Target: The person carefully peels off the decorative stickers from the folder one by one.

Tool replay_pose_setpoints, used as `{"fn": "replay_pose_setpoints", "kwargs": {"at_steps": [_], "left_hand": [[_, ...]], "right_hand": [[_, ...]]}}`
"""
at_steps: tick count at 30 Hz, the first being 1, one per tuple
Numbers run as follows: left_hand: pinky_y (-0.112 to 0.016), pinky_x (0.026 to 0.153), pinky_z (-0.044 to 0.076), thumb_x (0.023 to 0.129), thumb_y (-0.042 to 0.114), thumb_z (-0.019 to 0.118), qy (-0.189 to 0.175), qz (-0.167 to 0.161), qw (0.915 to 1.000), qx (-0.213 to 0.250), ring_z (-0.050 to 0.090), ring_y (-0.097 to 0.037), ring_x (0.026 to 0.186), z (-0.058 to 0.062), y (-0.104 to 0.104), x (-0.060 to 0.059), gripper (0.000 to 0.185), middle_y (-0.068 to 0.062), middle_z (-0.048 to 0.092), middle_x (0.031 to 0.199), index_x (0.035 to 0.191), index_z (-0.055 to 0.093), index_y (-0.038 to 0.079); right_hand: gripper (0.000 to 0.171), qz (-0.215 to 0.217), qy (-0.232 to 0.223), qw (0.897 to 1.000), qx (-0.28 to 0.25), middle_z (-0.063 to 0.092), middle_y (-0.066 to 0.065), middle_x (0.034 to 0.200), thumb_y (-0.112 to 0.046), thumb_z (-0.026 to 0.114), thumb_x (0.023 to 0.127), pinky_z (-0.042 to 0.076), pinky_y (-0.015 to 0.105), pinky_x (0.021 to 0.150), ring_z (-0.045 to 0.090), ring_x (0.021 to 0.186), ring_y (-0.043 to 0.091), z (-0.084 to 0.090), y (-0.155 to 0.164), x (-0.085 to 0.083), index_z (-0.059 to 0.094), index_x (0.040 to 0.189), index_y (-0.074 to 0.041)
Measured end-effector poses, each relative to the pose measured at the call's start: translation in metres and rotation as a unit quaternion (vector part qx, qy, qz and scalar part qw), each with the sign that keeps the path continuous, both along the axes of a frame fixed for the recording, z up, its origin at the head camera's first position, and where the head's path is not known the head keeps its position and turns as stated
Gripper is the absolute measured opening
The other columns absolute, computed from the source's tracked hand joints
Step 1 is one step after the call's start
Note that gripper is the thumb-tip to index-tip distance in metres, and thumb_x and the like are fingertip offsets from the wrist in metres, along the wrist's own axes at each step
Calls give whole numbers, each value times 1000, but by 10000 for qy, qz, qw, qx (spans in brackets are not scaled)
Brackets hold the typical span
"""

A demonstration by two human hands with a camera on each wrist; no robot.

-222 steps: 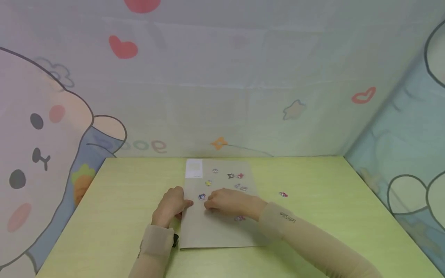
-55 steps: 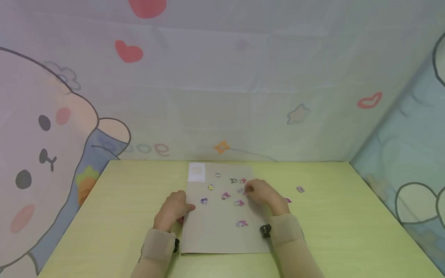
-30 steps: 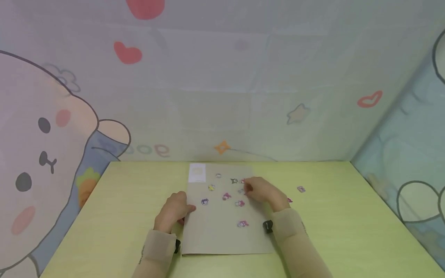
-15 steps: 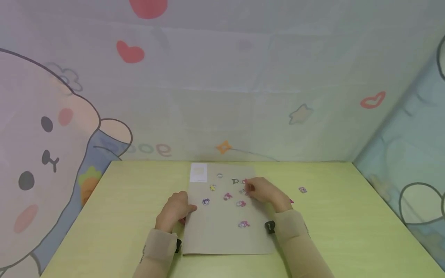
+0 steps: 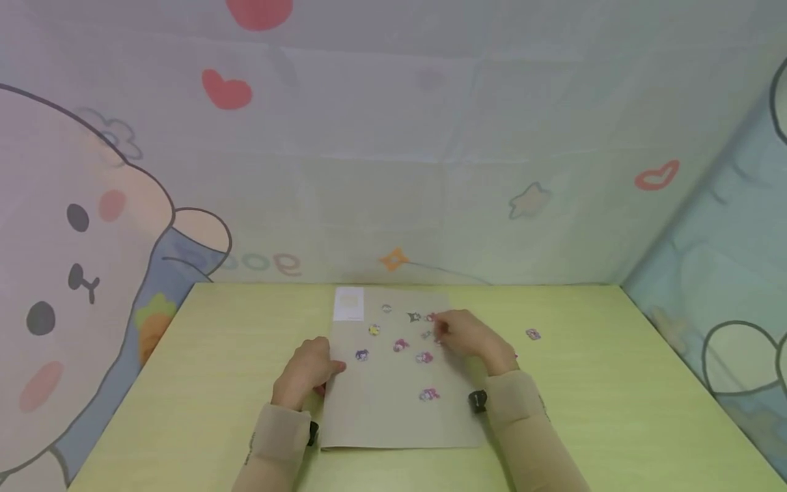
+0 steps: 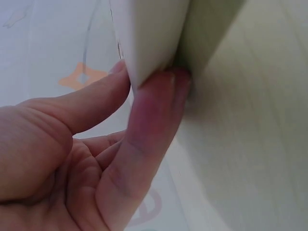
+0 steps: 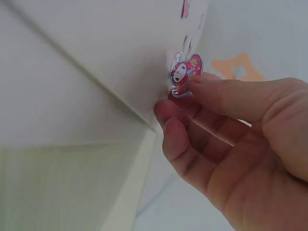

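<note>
A flat greyish-beige folder (image 5: 381, 410), with small cartoon stickers on it, lies on the table. My left hand (image 5: 309, 369) grips its left edge; in the left wrist view the thumb is on top and fingers are under the edge. My right hand (image 5: 470, 336) is at the folder's upper right side. Its thumb and index finger pinch a shiny pink cartoon sticker (image 7: 185, 74) in the right wrist view. That sticker stands beside the folder's surface; whether it touches is unclear. Close to those fingertips are a dark sticker (image 5: 414, 317) and a small pale sticker (image 5: 426, 335).
A white printed label (image 5: 348, 304) marks the folder's upper left corner. To the right, a loose pink sticker (image 5: 533, 334) lies on the yellow-green table (image 5: 615, 410); another is mostly hidden behind my right wrist. A printed cloth (image 5: 393, 171) hangs behind the table.
Since the oldest frame my right hand has moved from the folder's middle to its upper right side. Another sticker lies on the table at right. Over the last second both hands stay nearly still.
</note>
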State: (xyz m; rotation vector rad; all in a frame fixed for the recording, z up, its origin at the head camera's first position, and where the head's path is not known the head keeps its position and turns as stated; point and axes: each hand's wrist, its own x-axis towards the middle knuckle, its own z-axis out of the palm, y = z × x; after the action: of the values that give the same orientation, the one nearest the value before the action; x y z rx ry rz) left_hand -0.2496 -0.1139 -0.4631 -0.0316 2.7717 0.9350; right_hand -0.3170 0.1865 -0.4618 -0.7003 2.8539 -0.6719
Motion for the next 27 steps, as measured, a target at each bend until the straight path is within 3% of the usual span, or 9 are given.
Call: {"fn": "replay_pose_setpoints", "kwargs": {"at_steps": [7,15,20,27], "left_hand": [[-28,50,45,91,16,71,-75,31,10000,-3,62,-19,49,1,2,-1,30,-14,61,79,104,57,-7],[-30,52,50,91,15,71,-73,8,9999,-72,62,-19,47,4,2,0,31,-19,65,84,105,58,-9],[-30,52,49,91,15,71,-86,8,10000,-26,62,-19,48,1,2,2,32,-19,64,84,106,57,-9],[-29,50,49,91,15,70,-4,-58,10000,-37,61,-19,46,1,2,0,30,-18,63,79,103,58,-10]], "right_hand": [[9,-424,-11,9979,-488,61,5,85,-5,62,95,46,32,62,54,69,17,15,19,10,59,87,-9],[10,-894,-202,9911,-967,59,11,87,-14,61,98,43,33,54,51,60,19,28,70,26,55,93,-7],[13,-1219,-126,9878,-958,60,11,88,-16,61,97,43,34,60,55,66,21,26,107,36,55,94,-5],[17,-1797,-593,9786,-809,58,12,86,-19,61,97,41,35,59,54,67,24,13,156,47,55,97,-3]]}}
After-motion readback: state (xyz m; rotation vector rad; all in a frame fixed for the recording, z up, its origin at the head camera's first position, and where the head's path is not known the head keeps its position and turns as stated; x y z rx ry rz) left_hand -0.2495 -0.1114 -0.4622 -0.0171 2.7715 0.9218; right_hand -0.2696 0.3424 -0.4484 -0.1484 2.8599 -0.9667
